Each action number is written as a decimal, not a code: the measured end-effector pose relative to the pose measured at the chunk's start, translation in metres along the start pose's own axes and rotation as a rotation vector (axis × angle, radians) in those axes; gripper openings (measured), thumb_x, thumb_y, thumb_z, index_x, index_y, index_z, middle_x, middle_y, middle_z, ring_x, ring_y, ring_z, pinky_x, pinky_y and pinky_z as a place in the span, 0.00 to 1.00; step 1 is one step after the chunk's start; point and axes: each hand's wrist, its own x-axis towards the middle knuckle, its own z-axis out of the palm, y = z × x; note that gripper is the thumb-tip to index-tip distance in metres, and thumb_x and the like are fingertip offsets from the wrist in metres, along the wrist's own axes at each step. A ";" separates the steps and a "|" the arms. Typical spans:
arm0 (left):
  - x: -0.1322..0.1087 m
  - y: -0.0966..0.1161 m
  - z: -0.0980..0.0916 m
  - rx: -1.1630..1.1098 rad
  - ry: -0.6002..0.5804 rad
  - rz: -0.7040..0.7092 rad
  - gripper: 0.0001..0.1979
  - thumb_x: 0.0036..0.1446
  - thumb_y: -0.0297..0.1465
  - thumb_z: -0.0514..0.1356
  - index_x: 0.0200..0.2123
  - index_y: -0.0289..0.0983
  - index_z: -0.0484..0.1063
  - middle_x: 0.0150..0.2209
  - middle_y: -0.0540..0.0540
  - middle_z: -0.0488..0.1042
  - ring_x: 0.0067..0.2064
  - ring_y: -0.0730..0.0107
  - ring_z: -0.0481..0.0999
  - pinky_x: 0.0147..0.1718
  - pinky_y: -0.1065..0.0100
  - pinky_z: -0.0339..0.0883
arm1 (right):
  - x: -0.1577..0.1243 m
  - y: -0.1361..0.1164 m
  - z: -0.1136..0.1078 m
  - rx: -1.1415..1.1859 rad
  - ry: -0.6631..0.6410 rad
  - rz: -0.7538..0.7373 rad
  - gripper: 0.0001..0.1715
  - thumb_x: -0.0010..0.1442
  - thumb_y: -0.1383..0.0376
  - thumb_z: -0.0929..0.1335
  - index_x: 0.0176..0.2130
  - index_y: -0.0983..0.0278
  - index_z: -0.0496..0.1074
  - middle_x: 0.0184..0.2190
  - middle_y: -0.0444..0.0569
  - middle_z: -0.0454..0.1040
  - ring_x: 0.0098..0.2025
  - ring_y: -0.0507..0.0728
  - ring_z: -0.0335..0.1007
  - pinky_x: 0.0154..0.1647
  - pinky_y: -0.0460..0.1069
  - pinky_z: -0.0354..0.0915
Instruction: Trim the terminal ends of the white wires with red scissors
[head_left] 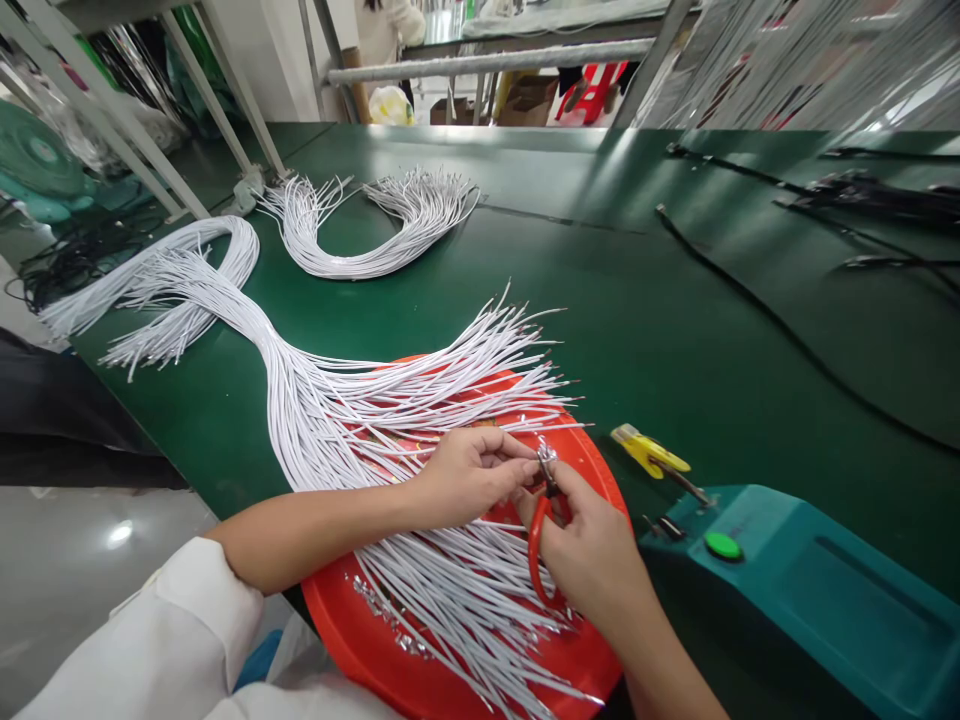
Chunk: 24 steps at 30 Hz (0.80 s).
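Observation:
My right hand (592,540) grips a small pair of scissors (538,550) by the red handles. The blades point away from me, close to my left fingertips, beside a bit of crumpled silver foil (547,450). My left hand (469,475) is closed in a pinch at the end of a white cable, most of which the fingers hide. Under both hands, a large bundle of white cables (315,400) fans out across a red tray (337,620). Silver scraps (409,640) lie in the tray's near part.
Two more bundles of white cables (360,262) (240,245) lie on the green table (570,300). At right stand a teal machine (840,590) and a yellow-handled tool (649,448). Black cables (780,320) stretch along the far right. Metal frame legs (225,90) rise at the back left.

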 end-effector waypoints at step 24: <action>-0.001 -0.001 -0.001 0.041 -0.027 0.039 0.05 0.48 0.26 0.62 0.30 0.30 0.70 0.22 0.52 0.71 0.22 0.83 0.69 0.23 0.79 0.62 | -0.003 -0.010 -0.002 0.020 -0.016 0.031 0.13 0.53 0.54 0.63 0.31 0.61 0.67 0.17 0.40 0.65 0.19 0.52 0.59 0.20 0.46 0.54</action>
